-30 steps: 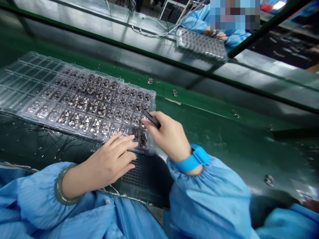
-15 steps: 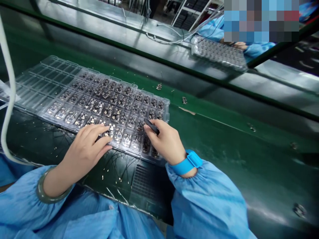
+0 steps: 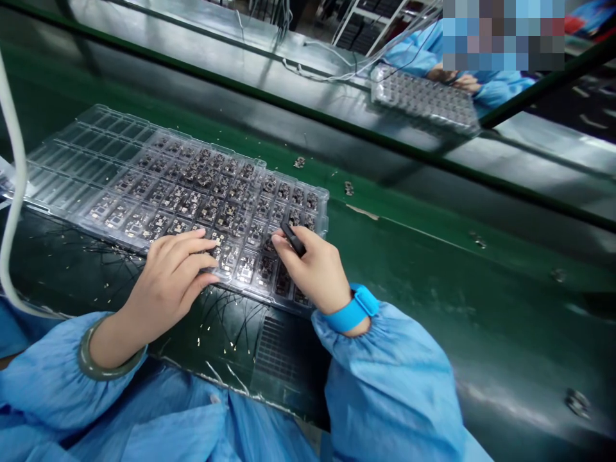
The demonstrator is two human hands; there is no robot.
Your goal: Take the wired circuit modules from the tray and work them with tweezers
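My left hand [image 3: 166, 276] lies over the front edge of a clear plastic tray [image 3: 62, 163], fingers spread, fingertips close to the small circuit boards [image 3: 245, 266]. In my right hand [image 3: 320, 263] is a slim black tool [image 3: 292, 239], pinched between thumb and fingers. Its lower end is hidden, so I cannot tell its kind. That hand rests above the tray's right part. Many pockets hold boards; some boards lie heaped around the middle. Pockets at the far left hold none.
Thin black cables [image 3: 231, 321] with small metal ends lie along the near edge. Loose boards [image 3: 349, 188] are scattered on the green surface [image 3: 433, 289]. A white cable [image 3: 12, 192] hangs at left. Beyond a dark rail, a co-worker's hands [image 3: 455, 78] are at another filled tray [image 3: 423, 102].
The loose boards on the green surface have shifted slightly left, while the tray stays about where it was. My right hand has moved a little up and left, still holding the black tool.
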